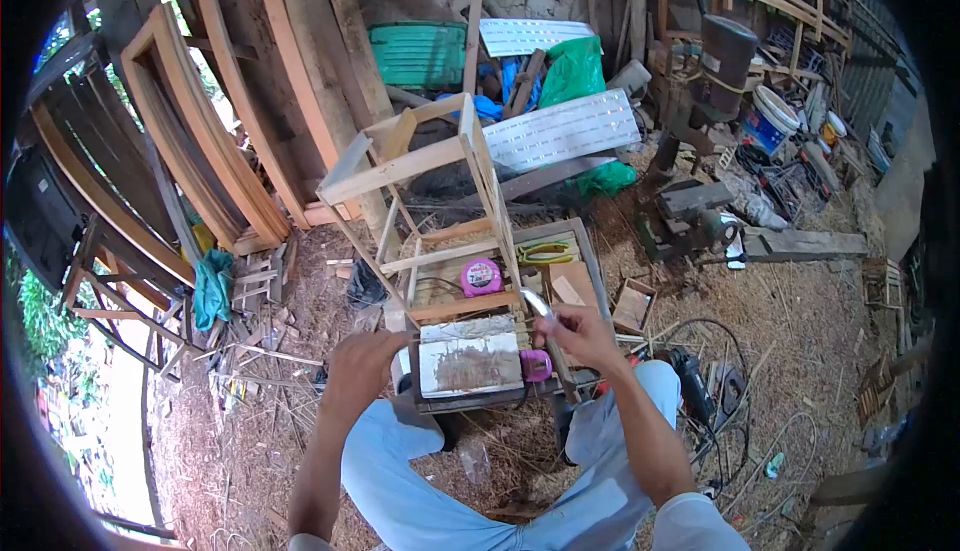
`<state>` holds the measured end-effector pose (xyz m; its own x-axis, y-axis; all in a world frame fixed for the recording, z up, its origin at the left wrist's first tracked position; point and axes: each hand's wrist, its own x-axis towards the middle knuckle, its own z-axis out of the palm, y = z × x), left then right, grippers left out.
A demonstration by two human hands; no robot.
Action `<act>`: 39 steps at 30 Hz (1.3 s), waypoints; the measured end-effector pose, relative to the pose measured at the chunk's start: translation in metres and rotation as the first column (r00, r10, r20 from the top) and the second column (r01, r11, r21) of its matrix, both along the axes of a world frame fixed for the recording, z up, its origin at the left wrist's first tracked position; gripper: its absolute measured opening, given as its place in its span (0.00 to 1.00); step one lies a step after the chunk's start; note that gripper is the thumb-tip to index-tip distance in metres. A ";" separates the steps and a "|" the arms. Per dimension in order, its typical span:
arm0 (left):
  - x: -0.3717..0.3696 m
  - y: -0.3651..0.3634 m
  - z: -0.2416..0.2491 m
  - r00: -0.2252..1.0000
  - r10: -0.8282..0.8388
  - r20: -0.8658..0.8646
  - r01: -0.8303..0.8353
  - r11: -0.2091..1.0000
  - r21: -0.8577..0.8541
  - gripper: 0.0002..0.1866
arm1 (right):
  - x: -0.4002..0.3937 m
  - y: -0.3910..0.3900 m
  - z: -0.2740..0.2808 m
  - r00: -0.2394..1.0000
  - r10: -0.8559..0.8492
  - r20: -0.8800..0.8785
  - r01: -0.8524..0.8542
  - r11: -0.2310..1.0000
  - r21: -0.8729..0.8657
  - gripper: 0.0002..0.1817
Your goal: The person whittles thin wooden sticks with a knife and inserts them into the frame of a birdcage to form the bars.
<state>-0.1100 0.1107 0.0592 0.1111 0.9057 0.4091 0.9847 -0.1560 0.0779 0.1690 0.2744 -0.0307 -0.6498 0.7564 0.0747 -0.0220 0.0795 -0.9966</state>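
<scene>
On the low work surface [590, 256] ahead of the seated person stands one unfinished wooden frame [440, 176], open-sided, built of pale slats and leaning slightly to the left. One right hand [578, 333] is raised at the frame's lower right corner, fingers [552, 323] curled closed around the handle of one hammer [550, 336], whose metal head shows just above the knuckles. One left hand [362, 366] is at the near left corner of the surface, seen from the back; the fingers are bent inward, but whether they grasp anything cannot be told.

Items counted on the surface:
- One pink round tape measure [481, 276], inside the frame's footprint.
- One smaller pink object [535, 365] at the near edge, just below the right hand.
- One weathered white board [470, 356] lying flat between the two hands.
- One yellow-green coil [546, 251] at the far side.

Surroundings: two white corrugated sheets [562, 129] behind the frame, one green crate [420, 54], one white bucket [770, 121] at right, one power tool [690, 376] with cable on the straw-covered ground [800, 321], several window frames [200, 131] stacked at left.
</scene>
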 end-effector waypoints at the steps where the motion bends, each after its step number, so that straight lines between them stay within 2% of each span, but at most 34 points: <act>1: -0.001 0.002 0.006 1.000 0.013 -0.009 -0.013 1.000 0.007 0.10 | 0.002 0.000 0.006 0.991 0.040 0.129 -0.048 0.997 0.059 0.10; 3: -0.004 0.012 0.020 0.982 0.009 -0.191 0.007 0.996 0.084 0.11 | -0.002 0.000 0.002 0.985 0.049 0.166 -0.061 0.996 0.072 0.10; 5: 0.005 0.021 0.036 0.978 -0.011 -0.208 0.038 0.991 0.127 0.12 | -0.007 -0.001 -0.009 0.990 0.132 0.040 -0.134 0.990 0.048 0.10; 7: 0.037 0.025 0.054 0.900 0.286 -0.328 -0.106 0.876 0.471 0.13 | -0.012 -0.001 -0.022 0.984 0.155 0.086 -0.161 0.985 0.064 0.10; 8: 0.043 0.028 0.043 0.899 0.285 -0.331 -0.102 0.874 0.475 0.13 | -0.017 -0.003 -0.026 0.994 0.113 0.004 -0.113 0.993 0.020 0.10; 9: 0.046 0.028 0.021 0.948 0.308 -0.084 -0.191 0.758 0.623 0.12 | -0.021 -0.003 -0.026 0.995 0.065 -0.077 -0.067 0.997 -0.028 0.09; 10: 0.052 0.026 -0.001 0.948 0.273 0.166 -0.305 0.622 0.721 0.12 | -0.016 -0.006 -0.005 0.988 0.092 -0.124 -0.120 0.965 -0.233 0.09; 11: 0.064 0.025 -0.019 0.923 0.215 0.320 -0.379 0.657 0.652 0.12 | -0.017 -0.005 -0.004 0.988 0.085 -0.129 -0.113 0.967 -0.227 0.09; 12: 0.079 0.022 -0.036 0.868 0.165 0.469 -0.439 0.696 0.568 0.12 | -0.017 -0.004 -0.004 0.972 0.046 -0.231 -0.121 0.940 -0.318 0.09; 13: 0.097 0.015 -0.050 0.829 0.136 0.543 -0.419 0.794 0.440 0.10 | -0.018 -0.003 -0.005 0.945 -0.002 -0.326 -0.138 0.905 -0.404 0.12; 14: 0.114 0.015 -0.059 0.780 0.118 0.615 -0.374 0.875 0.307 0.10 | -0.020 0.000 -0.011 0.928 -0.031 -0.372 -0.133 0.904 -0.406 0.12; 15: 0.132 0.021 -0.058 0.759 0.062 0.648 -0.296 0.919 0.259 0.10 | -0.020 0.001 -0.009 0.927 -0.036 -0.373 -0.126 0.907 -0.402 0.12; 16: 0.140 0.030 -0.061 0.669 0.081 0.739 -0.284 0.947 0.153 0.11 | -0.020 0.000 -0.006 0.941 -0.026 -0.337 -0.115 0.914 -0.390 0.12; 17: 0.138 0.038 -0.063 0.666 0.084 0.741 -0.284 0.948 0.147 0.11 | -0.021 -0.003 -0.005 0.955 -0.014 -0.298 -0.107 0.917 -0.385 0.11; 19: 0.132 0.061 -0.064 0.503 0.140 0.853 -0.255 0.967 -0.009 0.10 | -0.022 -0.009 -0.007 0.969 0.007 -0.245 -0.100 0.924 -0.369 0.11; 20: 0.128 0.069 -0.061 0.563 -0.016 0.826 -0.187 0.972 0.146 0.09 | -0.023 -0.010 -0.008 0.979 0.024 -0.201 -0.094 0.935 -0.343 0.11; 21: 0.126 0.071 -0.062 0.564 -0.018 0.826 -0.182 0.972 0.145 0.09 | -0.025 -0.011 -0.008 0.987 0.037 -0.159 -0.087 0.945 -0.315 0.11; 23: 0.121 0.073 -0.064 0.376 0.001 0.927 -0.064 0.998 0.025 0.08 | -0.026 -0.012 -0.005 0.987 0.006 -0.160 -0.052 0.956 -0.288 0.10; 24: 0.120 0.073 -0.064 0.377 0.006 0.926 -0.059 0.998 0.017 0.08 | -0.026 -0.011 -0.004 0.992 0.003 -0.123 -0.036 0.964 -0.262 0.11; 26: 0.119 0.073 -0.061 0.552 -0.049 0.832 -0.052 0.994 0.093 0.06 | -0.028 -0.009 -0.003 0.996 -0.002 -0.084 -0.018 0.972 -0.235 0.11; 28: 0.102 0.084 -0.065 0.544 -0.017 0.839 -0.090 0.993 0.079 0.05 | -0.033 -0.009 -0.005 0.991 -0.039 -0.127 0.026 0.994 -0.108 0.13; 29: 0.094 0.093 -0.058 0.538 0.012 0.843 -0.128 0.989 0.068 0.05 | -0.033 -0.006 -0.009 0.992 -0.038 -0.120 0.025 0.993 -0.111 0.13; 31: 0.079 0.116 -0.034 0.253 -0.146 0.956 -0.117 0.977 0.180 0.04 | -0.032 0.001 -0.024 0.976 -0.204 -0.069 0.210 0.974 0.090 0.15; 32: 0.072 0.128 -0.024 0.297 -0.177 0.938 -0.151 0.962 0.229 0.06 | -0.030 0.006 -0.035 0.974 -0.210 -0.090 0.210 0.978 -0.008 0.15; 33: 0.065 0.138 -0.018 0.343 -0.208 0.916 -0.187 0.941 0.284 0.08 | -0.027 0.009 -0.035 0.969 -0.239 -0.068 0.242 0.970 0.026 0.14; 34: 0.059 0.147 -0.019 0.336 -0.202 0.920 -0.199 0.939 0.279 0.08 | -0.023 0.010 -0.028 0.964 -0.260 -0.048 0.260 0.966 0.005 0.14; 36: 0.049 0.161 -0.029 0.218 -0.243 0.945 -0.118 0.955 0.273 0.10 | -0.022 0.010 -0.026 0.960 -0.279 -0.015 0.278 0.960 -0.018 0.13; 37: 0.047 0.166 -0.033 0.205 -0.241 0.949 -0.121 0.956 0.269 0.10 | -0.022 0.010 -0.030 0.957 -0.291 0.007 0.291 0.957 0.000 0.13; 39: 0.042 0.174 -0.044 0.264 -0.243 0.934 -0.072 0.960 0.270 0.10 | -0.022 0.009 -0.030 0.951 -0.304 0.053 0.304 0.953 0.014 0.12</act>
<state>-0.0682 0.2845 0.0148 -0.4292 0.7862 0.4446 0.1961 -0.3994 0.8956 0.1467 0.2835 -0.0609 -0.3926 0.9183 0.0510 0.0578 0.0800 -0.9951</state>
